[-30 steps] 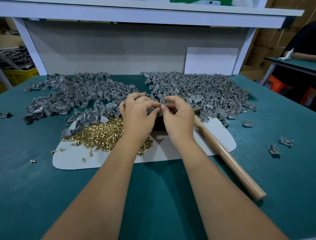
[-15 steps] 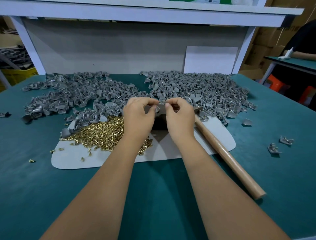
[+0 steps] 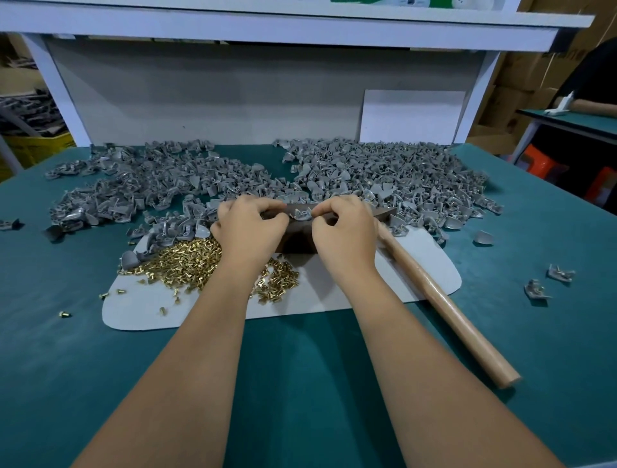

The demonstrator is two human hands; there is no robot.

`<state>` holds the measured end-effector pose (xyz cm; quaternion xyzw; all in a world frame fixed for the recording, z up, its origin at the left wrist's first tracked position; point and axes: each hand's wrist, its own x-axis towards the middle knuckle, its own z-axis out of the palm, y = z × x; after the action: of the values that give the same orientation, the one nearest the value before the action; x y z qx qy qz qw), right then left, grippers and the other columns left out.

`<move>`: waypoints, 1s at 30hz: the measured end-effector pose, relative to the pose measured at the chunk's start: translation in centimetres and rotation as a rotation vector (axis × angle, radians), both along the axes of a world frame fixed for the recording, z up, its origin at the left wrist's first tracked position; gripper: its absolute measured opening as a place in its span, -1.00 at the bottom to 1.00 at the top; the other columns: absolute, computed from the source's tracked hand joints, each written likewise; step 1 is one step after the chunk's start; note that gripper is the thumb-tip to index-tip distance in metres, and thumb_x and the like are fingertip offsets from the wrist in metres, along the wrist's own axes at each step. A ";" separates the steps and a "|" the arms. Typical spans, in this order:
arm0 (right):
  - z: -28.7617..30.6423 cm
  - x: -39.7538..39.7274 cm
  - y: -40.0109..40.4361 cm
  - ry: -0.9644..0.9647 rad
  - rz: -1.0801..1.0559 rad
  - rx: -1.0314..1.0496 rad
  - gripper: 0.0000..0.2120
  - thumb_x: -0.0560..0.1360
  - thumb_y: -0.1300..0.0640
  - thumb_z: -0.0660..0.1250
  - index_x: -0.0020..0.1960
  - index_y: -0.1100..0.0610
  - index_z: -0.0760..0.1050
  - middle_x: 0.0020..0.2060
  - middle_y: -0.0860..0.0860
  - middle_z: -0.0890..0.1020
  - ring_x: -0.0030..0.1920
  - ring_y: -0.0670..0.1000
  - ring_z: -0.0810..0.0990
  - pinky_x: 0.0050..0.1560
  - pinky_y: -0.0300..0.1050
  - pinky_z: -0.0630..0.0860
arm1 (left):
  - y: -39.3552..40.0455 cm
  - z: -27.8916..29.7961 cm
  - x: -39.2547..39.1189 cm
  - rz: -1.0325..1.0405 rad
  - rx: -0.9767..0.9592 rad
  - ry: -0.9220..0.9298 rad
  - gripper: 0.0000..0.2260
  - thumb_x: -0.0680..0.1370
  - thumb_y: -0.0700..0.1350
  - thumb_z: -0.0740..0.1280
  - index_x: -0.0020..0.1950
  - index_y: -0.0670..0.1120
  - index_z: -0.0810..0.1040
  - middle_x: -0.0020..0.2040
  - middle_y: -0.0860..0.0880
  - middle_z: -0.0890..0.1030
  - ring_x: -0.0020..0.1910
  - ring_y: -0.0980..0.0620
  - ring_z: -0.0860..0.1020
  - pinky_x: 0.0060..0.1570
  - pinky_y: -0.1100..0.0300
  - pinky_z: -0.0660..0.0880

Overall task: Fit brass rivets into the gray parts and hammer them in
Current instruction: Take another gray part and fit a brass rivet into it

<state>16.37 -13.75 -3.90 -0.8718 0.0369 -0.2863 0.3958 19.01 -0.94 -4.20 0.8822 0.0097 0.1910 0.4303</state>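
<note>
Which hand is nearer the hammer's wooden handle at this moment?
Right. The right hand sits just beside the upper end of the hammer handle; the left hand is farther off, over the brass rivets.

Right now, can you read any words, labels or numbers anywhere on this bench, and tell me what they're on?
None can be read.
Green and white package on the white top shelf: cut off by the frame, no text legible.
Brown cardboard boxes at right: no print visible.
</note>
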 end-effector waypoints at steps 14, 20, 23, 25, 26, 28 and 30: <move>0.2 -0.2 0.2 -0.084 0.022 0.059 -0.91 0.45 0.17 0.35 -0.09 0.02 0.60 -0.10 -0.07 0.60 0.03 0.01 0.48 0.14 0.07 0.40 | -0.7 0.0 0.1 0.000 -0.058 -0.088 -0.92 0.55 0.07 0.39 -0.15 0.18 0.60 0.11 0.13 0.58 0.34 0.04 0.21 0.19 0.13 0.06; 0.5 -0.4 0.4 -0.140 0.107 0.142 -0.94 0.45 0.17 0.42 -0.10 0.05 0.64 -0.11 -0.05 0.61 0.05 0.04 0.51 0.12 0.10 0.43 | -1.5 0.5 -0.3 -0.130 -0.111 -0.187 -0.93 0.57 0.00 0.38 -0.10 0.11 0.63 -0.01 0.23 0.52 0.36 0.03 0.23 0.42 -0.09 0.19; 0.5 -0.3 0.2 -0.155 0.110 0.198 -0.95 0.44 0.18 0.43 -0.14 0.04 0.65 -0.13 -0.06 0.61 0.03 0.04 0.52 0.11 0.11 0.44 | -1.6 0.5 -0.4 -0.166 -0.133 -0.167 -0.88 0.59 0.01 0.36 -0.09 0.07 0.66 0.00 0.25 0.53 0.37 0.05 0.23 0.42 -0.09 0.20; 0.5 -0.3 0.1 -0.147 0.121 0.225 -0.93 0.44 0.18 0.42 -0.14 0.03 0.65 -0.14 -0.06 0.61 0.02 0.04 0.53 0.10 0.10 0.46 | -1.6 0.4 -0.4 -0.176 -0.132 -0.161 -0.88 0.59 0.01 0.35 -0.09 0.08 0.67 0.00 0.26 0.54 0.37 0.05 0.22 0.43 -0.08 0.18; 0.5 -0.3 0.2 -0.140 0.129 0.236 -0.92 0.45 0.19 0.42 -0.13 0.03 0.65 -0.14 -0.06 0.61 0.03 0.05 0.54 0.10 0.09 0.47 | -1.6 0.4 -0.4 -0.176 -0.125 -0.163 -0.87 0.60 0.01 0.34 -0.09 0.08 0.67 0.00 0.26 0.55 0.37 0.04 0.23 0.43 -0.08 0.17; 0.5 -0.2 0.2 -0.129 0.143 0.251 -0.91 0.45 0.20 0.41 -0.13 0.02 0.64 -0.14 -0.06 0.61 0.03 0.06 0.54 0.10 0.09 0.47 | -1.6 0.3 -0.3 -0.186 -0.127 -0.162 -0.85 0.60 0.01 0.33 -0.06 0.05 0.69 0.00 0.25 0.56 0.36 0.04 0.24 0.43 -0.09 0.18; 0.5 -0.2 0.2 -0.122 0.148 0.254 -0.89 0.45 0.19 0.41 -0.15 -0.02 0.62 -0.15 -0.08 0.61 0.03 0.05 0.54 0.10 0.09 0.47 | -1.5 0.3 -0.3 -0.206 -0.139 -0.159 -0.82 0.61 0.00 0.33 -0.03 0.00 0.71 -0.01 0.22 0.57 0.36 0.02 0.27 0.42 -0.09 0.21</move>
<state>16.18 -13.52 -3.40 -0.7960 -0.0157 -0.3017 0.5244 18.74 -2.41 -3.86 0.8286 -0.1017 0.2142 0.5072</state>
